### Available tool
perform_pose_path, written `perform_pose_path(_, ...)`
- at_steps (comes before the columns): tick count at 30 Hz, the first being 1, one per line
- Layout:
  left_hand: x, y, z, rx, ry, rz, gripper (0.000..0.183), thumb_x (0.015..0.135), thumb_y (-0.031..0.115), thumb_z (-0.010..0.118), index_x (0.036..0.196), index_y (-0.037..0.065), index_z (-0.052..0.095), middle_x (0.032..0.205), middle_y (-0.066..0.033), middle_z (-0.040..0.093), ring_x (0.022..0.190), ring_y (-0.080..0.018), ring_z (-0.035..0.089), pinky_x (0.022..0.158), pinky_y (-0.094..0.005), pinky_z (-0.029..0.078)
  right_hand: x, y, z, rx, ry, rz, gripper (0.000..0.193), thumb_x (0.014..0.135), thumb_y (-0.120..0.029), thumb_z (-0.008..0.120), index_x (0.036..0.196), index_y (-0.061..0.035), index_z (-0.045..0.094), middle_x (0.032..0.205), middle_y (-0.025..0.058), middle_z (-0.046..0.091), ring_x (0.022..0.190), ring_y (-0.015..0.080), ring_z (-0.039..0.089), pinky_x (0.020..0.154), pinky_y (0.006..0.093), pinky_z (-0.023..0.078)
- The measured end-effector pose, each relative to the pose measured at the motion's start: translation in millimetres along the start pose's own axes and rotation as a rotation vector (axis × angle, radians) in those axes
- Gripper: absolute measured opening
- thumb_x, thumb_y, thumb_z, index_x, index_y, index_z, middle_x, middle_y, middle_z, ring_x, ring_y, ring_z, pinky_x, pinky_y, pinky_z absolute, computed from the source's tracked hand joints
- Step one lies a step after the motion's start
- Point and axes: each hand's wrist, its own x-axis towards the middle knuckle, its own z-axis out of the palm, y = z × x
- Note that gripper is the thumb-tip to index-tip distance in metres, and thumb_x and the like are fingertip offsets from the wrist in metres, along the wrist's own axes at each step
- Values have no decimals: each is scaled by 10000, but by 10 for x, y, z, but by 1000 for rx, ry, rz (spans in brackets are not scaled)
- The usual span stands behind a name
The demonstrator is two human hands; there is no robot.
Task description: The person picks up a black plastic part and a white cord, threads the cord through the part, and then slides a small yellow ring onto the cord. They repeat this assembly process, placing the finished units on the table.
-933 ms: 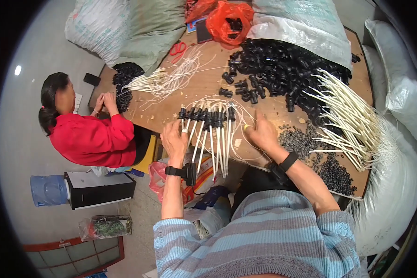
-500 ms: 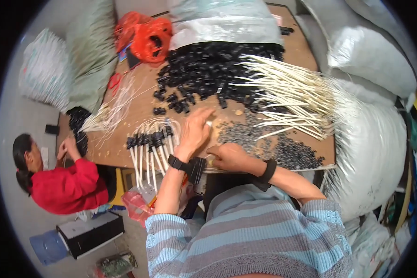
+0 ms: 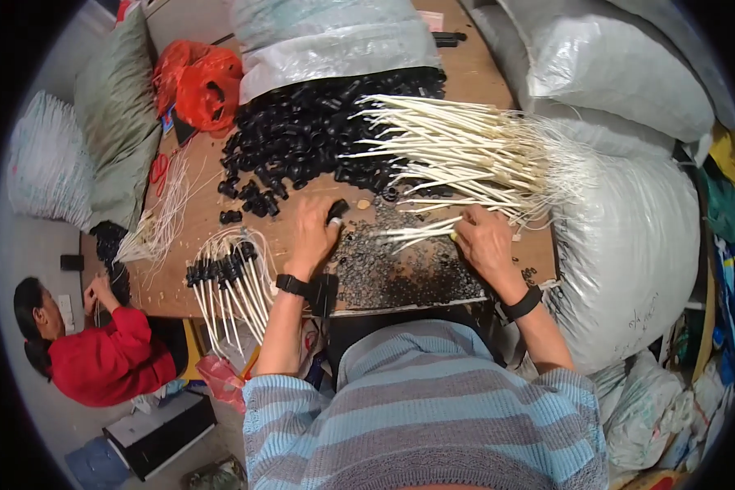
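Note:
Between the thumb and fingers of my left hand (image 3: 309, 235) sits a small black plastic fitting (image 3: 336, 211). My right hand (image 3: 486, 245) is closed on the ends of cream-white tubes (image 3: 426, 233), blurred by motion; how many it grips I cannot tell. These lie along the near side of a large bundle of similar tubes (image 3: 457, 155) with thin white strings trailing off the right end. Many tiny dark rings (image 3: 392, 269) are scattered between my hands. Beyond my left hand rises a heap of black fittings (image 3: 302, 135).
Tubes fitted with black pieces (image 3: 229, 273) hang over the table's near edge on the left. A red plastic bag (image 3: 208, 86) and red scissors (image 3: 159, 173) lie farther back. Full white sacks (image 3: 629, 245) crowd the right side. A co-worker in a red top (image 3: 110, 355) sits at the left.
My right hand has moved right, from near my left hand to the tubes, and closed there. A black fitting now shows in my left hand. The view has shifted.

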Motion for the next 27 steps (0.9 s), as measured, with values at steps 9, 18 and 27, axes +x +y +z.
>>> perform_pose_path(9,-328,149,-4,-658,-221,-486,371,793,-43,509,1156,6,566,987,-108,623,923,-170,589,842,-292,456,178,-395,64,297,-121,-167,158,845,-99,634,1003,-102,623,768,112,594,647,328,593,539,408,448)
perform_pose_path(18,-256,328,-125,-333,-167,-130,435,780,-109,433,1152,90,538,943,-113,589,868,-250,585,833,-354,462,21,-567,193,210,-197,-187,55,798,-103,605,800,-89,552,681,88,567,574,328,584,475,422,450)
perform_pose_path(27,-346,368,-142,-169,-65,-139,338,707,-137,475,1001,20,526,891,-185,547,897,-376,521,781,-440,416,-9,-668,180,256,-3,-196,58,825,-127,603,805,-108,551,623,53,539,531,261,580,444,374,432)
